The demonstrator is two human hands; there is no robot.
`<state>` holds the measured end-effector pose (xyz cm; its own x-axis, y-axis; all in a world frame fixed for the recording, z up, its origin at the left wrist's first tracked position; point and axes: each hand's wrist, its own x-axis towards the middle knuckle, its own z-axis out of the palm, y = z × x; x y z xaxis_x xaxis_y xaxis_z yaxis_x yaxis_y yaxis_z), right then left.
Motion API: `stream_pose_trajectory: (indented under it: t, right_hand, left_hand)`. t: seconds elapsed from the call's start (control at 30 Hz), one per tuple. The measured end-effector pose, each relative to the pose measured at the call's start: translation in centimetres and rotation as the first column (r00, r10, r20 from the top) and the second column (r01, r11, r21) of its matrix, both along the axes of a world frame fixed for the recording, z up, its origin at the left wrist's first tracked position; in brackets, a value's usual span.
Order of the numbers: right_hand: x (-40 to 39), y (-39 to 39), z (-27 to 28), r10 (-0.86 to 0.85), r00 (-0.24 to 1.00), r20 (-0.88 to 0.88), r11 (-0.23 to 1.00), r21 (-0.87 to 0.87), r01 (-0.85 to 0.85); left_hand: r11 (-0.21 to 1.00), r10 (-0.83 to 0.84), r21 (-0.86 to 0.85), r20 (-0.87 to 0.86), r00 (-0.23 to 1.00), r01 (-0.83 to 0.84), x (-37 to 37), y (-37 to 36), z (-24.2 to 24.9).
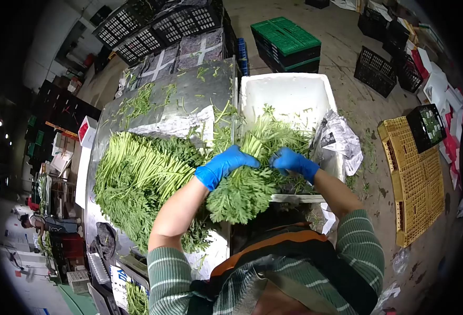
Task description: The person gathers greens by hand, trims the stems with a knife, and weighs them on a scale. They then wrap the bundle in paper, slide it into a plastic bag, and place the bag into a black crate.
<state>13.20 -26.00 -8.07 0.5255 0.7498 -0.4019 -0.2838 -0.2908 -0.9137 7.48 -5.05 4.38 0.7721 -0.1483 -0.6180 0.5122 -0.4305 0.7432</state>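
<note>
Both my hands wear blue gloves. My left hand [225, 165] and my right hand [294, 162] are closed on a bunch of leafy green herbs [248, 188], held over the near edge of a white foam box [286, 94]. The bunch's stems point into the box and its leaves hang toward me. More of the same greens lie inside the box. A large pile of greens [139, 178] lies on the metal table [189, 86] just left of my left hand.
Crumpled newspaper [340, 140] hangs on the box's right side. Green crates [285, 42] and black crates [158, 23] stand beyond the table. A yellow crate [418, 189] and more black crates lie on the floor at right. Another person [32, 223] is far left.
</note>
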Motion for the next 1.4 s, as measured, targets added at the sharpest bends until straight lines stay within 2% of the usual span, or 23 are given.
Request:
stream_pose_trajectory:
  t: [0.07, 0.17, 0.2, 0.3, 0.53, 0.6, 0.63, 0.67, 0.7, 0.8, 0.87, 0.93, 0.97, 1.0, 1.03, 1.07, 1.13, 1.2, 1.23, 1.27, 1.33, 1.37, 1.4]
  right_hand:
    - [-0.9, -2.3, -1.8, -0.057, 0.975, 0.213, 0.989, -0.121, 0.084]
    - [-1.5, -0.8, 1.4, -0.208, 0.974, -0.089, 0.973, 0.086, 0.215]
    - [-1.3, -0.3, 5.6, -0.059, 0.991, -0.122, 0.992, 0.107, 0.072]
    - [-1.7, 3.2, 10.1, -0.125, 0.992, -0.027, 0.965, 0.231, 0.128]
    - [-2.3, 7.0, 9.5, -0.047, 0.983, -0.180, 0.937, 0.334, 0.106]
    - [-3.2, 7.8, 6.4, 0.112, 0.986, -0.125, 0.954, 0.292, -0.072]
    - [-4.6, 7.1, 2.8, 0.203, 0.977, 0.069, 0.897, 0.386, -0.214]
    - [-5.6, 7.6, 3.4, 0.326, 0.928, -0.182, 0.914, 0.309, -0.261]
    - [-5.3, 7.8, 4.0, 0.311, 0.923, -0.227, 0.918, 0.323, -0.229]
    - [-2.8, 10.2, 7.8, 0.179, 0.931, -0.317, 0.960, 0.264, -0.094]
    - [-1.2, 13.0, 10.7, 0.098, 0.948, -0.303, 0.984, 0.171, -0.047]
    - [0.6, 17.5, 8.1, 0.054, 0.998, -0.019, 0.997, -0.059, -0.055]
    - [1.0, 18.7, 8.1, 0.047, 0.935, 0.352, 0.991, -0.137, 0.002]
    - [1.3, 19.7, 8.2, 0.058, 0.734, 0.676, 0.982, -0.173, 0.082]
    - [1.7, 19.6, 8.2, -0.054, 0.776, 0.629, 0.997, -0.011, 0.078]
    - [1.2, 18.8, 10.3, -0.107, 0.916, 0.386, 0.971, 0.240, 0.012]
    - [-0.9, 16.6, 14.7, 0.065, 0.996, 0.065, 0.808, 0.583, -0.090]
    - [-4.6, 16.5, 16.8, 0.103, 0.939, 0.329, 0.812, 0.517, -0.271]
    - [-5.9, 17.9, 14.7, 0.150, 0.923, 0.355, 0.838, 0.449, -0.309]
    - [-6.2, 17.8, 13.8, 0.127, 0.972, 0.196, 0.867, 0.454, -0.205]
    - [-5.3, 16.6, 12.6, 0.141, 0.987, -0.081, 0.887, 0.454, -0.089]
    - [-5.6, 15.7, 12.7, 0.005, 0.999, 0.041, 0.871, 0.490, -0.025]
    - [-2.9, 14.9, 8.5, -0.101, 0.985, 0.141, 0.879, 0.476, 0.022]
  left_hand:
    - [0.901, -0.131, 0.429, 0.122, 0.984, 0.067, -0.1, 1.1, 1.5]
    - [0.507, -0.444, 0.845, 0.084, 0.892, 0.173, 0.3, 0.7, 3.4]
    - [0.364, -0.540, 0.923, 0.098, 0.836, 0.127, 0.8, 0.6, 3.0]
    - [0.312, -0.599, 0.948, 0.150, 0.787, 0.058, 1.3, -0.4, 4.2]
    - [0.219, -0.697, 0.957, 0.288, 0.657, -0.187, 0.7, 1.6, 6.4]
    - [0.214, -0.702, 0.924, 0.371, 0.608, -0.316, 0.1, 2.6, 7.1]
    - [0.169, -0.691, 0.915, 0.376, 0.618, -0.367, -0.1, 3.4, 8.4]
    - [0.123, -0.675, 0.905, 0.377, 0.634, -0.408, -0.5, 4.3, 9.5]
    - [0.089, -0.746, 0.880, 0.369, 0.555, -0.467, -0.6, 5.7, 9.3]
    - [0.062, -0.777, 0.875, 0.344, 0.528, -0.480, -2.1, 7.3, 9.3]
    - [0.246, -0.559, 0.900, 0.435, 0.706, -0.359, -3.5, 7.2, 10.4]
    - [0.539, -0.197, 0.754, 0.546, 0.814, -0.376, -4.6, 7.7, 11.2]
    - [0.777, 0.053, 0.450, 0.651, 0.758, -0.440, -5.3, 8.5, 10.6]
    - [0.875, 0.317, 0.077, 0.655, 0.686, -0.478, -5.9, 9.4, 10.4]
    - [0.854, 0.434, -0.031, 0.593, 0.678, -0.519, -6.7, 10.3, 10.3]
    - [0.835, 0.508, -0.143, 0.571, 0.645, -0.531, -7.1, 10.9, 10.2]
    - [0.792, 0.599, -0.273, 0.524, 0.606, -0.546, -7.6, 11.0, 9.7]
    - [0.716, 0.697, -0.535, 0.514, 0.499, -0.449, -7.1, 8.7, 9.2]
    - [0.637, 0.768, -0.646, 0.491, 0.411, -0.420, -6.4, 7.6, 8.5]
    - [0.565, 0.816, -0.777, 0.476, 0.328, -0.276, -5.9, 6.4, 8.4]
    - [0.453, 0.873, -0.853, 0.366, 0.322, -0.259, -5.9, 5.0, 7.8]
    - [0.424, 0.864, -0.894, 0.350, 0.361, -0.146, -6.1, 4.4, 7.8]
    - [0.400, 0.868, -0.907, 0.328, 0.374, -0.134, -6.4, 3.5, 7.6]
